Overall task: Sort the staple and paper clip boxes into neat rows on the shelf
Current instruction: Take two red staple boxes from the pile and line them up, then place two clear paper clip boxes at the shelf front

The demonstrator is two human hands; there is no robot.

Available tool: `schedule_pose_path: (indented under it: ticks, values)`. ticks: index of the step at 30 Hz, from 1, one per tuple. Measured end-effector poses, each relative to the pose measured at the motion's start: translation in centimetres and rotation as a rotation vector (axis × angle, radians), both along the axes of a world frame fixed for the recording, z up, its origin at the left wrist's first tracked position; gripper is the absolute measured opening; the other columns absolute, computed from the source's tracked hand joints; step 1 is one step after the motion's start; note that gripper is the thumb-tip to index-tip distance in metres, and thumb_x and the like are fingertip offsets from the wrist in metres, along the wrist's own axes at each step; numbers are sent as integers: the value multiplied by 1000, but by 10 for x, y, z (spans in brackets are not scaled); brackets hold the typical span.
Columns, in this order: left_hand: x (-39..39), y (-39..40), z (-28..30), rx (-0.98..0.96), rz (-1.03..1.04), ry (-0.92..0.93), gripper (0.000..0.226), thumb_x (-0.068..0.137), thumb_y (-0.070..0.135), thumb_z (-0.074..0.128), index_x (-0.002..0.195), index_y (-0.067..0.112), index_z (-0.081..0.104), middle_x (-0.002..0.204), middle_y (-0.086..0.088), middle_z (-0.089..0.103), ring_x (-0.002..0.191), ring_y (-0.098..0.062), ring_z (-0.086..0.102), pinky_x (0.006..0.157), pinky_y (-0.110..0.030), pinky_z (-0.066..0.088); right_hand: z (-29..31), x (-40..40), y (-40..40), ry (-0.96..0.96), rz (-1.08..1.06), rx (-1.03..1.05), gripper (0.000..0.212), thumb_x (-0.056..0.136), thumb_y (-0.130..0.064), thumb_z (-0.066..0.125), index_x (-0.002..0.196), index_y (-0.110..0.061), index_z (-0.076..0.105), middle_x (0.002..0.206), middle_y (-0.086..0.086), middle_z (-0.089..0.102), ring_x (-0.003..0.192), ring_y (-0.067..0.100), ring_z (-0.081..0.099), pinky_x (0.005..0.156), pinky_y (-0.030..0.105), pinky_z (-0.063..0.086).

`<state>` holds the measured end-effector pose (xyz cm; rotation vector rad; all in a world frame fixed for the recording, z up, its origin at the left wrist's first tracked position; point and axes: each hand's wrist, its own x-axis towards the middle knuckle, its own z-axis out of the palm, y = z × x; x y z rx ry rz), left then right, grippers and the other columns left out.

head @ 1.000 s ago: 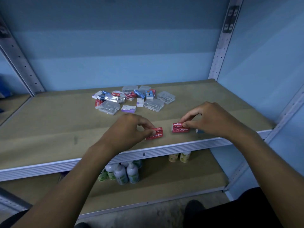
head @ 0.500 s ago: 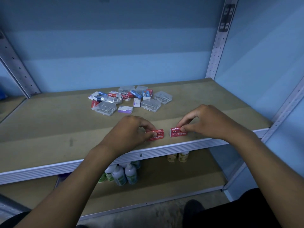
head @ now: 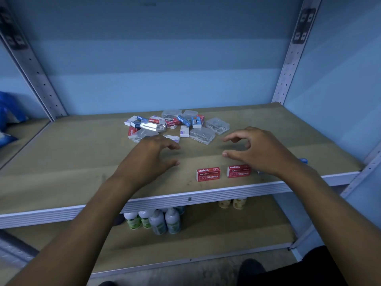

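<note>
Two red staple boxes stand side by side near the front edge of the brown shelf (head: 61,162): the left red box (head: 208,174) and the right red box (head: 238,171). My left hand (head: 150,155) hovers open, left of and above them, holding nothing. My right hand (head: 257,149) is open above and just behind the right box, fingers spread. Farther back lies a loose pile of red, blue and white staple boxes (head: 175,121) mixed with clear plastic paper clip boxes (head: 202,135).
Metal uprights (head: 292,50) frame the shelf at the back corners. A small blue item (head: 303,161) peeks out by my right wrist. On the lower shelf stand several bottles (head: 156,220) and two small jars (head: 233,203). A blue bag (head: 8,118) sits far left.
Both hands have let go of the red staple boxes and lifted back toward the pile. The two boxes now stand alone side by side at the front edge.
</note>
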<state>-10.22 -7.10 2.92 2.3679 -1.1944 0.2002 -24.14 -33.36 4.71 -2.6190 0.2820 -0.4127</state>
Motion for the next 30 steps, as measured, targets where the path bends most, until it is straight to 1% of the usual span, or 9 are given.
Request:
schedule_pose_path:
  ticks: [2, 4, 8, 11, 16, 20, 24, 27, 30]
  values:
    - [12, 7, -2, 21, 42, -50, 42, 74, 32, 82, 113, 26, 70, 116, 4, 67, 108, -19, 60, 95, -30, 46, -5, 15, 6, 1, -13, -10, 44, 77, -56, 76, 118, -43, 68, 114, -11, 63, 104, 9, 57, 90, 34, 51]
    - [23, 12, -4, 33, 103, -80, 47, 72, 32, 82, 117, 26, 68, 123, 1, 64, 115, -25, 56, 102, -36, 43, -9, 30, 12, -4, -22, -21, 48, 77, -55, 77, 122, -42, 67, 115, -8, 61, 111, 15, 56, 96, 37, 49]
    - [39, 21, -9, 117, 230, -92, 61, 77, 47, 74, 132, 31, 55, 138, 2, 51, 122, -30, 44, 105, -41, 40, -16, 60, 20, -21, -47, -42, 53, 76, -50, 78, 125, -39, 64, 125, -2, 57, 119, 21, 54, 103, 36, 46]
    - [51, 27, -11, 145, 280, -82, 66, 78, 54, 69, 137, 30, 50, 144, 1, 45, 123, -30, 41, 104, -43, 41, -21, 75, 24, 10, -63, -72, 52, 79, -47, 77, 128, -39, 61, 131, -2, 52, 124, 22, 49, 104, 37, 44]
    - [68, 38, -19, 107, 284, -32, 63, 80, 53, 69, 138, 34, 50, 143, 4, 45, 125, -29, 37, 107, -44, 38, -30, 91, 24, 61, -77, -80, 46, 81, -49, 76, 124, -40, 60, 130, -4, 50, 125, 20, 46, 102, 37, 45]
    - [79, 44, -25, 123, 240, -52, 52, 89, 39, 65, 138, 40, 49, 141, 8, 47, 124, -28, 39, 104, -43, 38, -33, 102, 22, 38, -93, -60, 41, 77, -46, 81, 113, -38, 64, 119, -4, 51, 117, 21, 51, 96, 34, 46]
    - [87, 45, -25, 124, 249, -102, 54, 89, 29, 66, 139, 41, 47, 139, 8, 48, 119, -29, 40, 98, -42, 39, -35, 107, 23, 22, -117, -30, 35, 74, -41, 84, 101, -35, 64, 111, -2, 48, 110, 21, 54, 85, 27, 40]
    - [88, 41, -23, 109, 256, -112, 51, 86, 29, 70, 133, 38, 55, 135, 5, 49, 113, -29, 39, 95, -42, 41, -35, 107, 24, 15, -131, -10, 29, 76, -35, 84, 97, -33, 64, 109, -1, 47, 105, 18, 55, 81, 24, 37]
    - [87, 40, -22, 51, 217, -98, 45, 81, 25, 76, 124, 30, 64, 129, 2, 56, 110, -31, 44, 94, -45, 43, -32, 105, 25, 11, -139, 1, 26, 77, -31, 82, 96, -32, 65, 108, 0, 48, 101, 17, 55, 80, 23, 37]
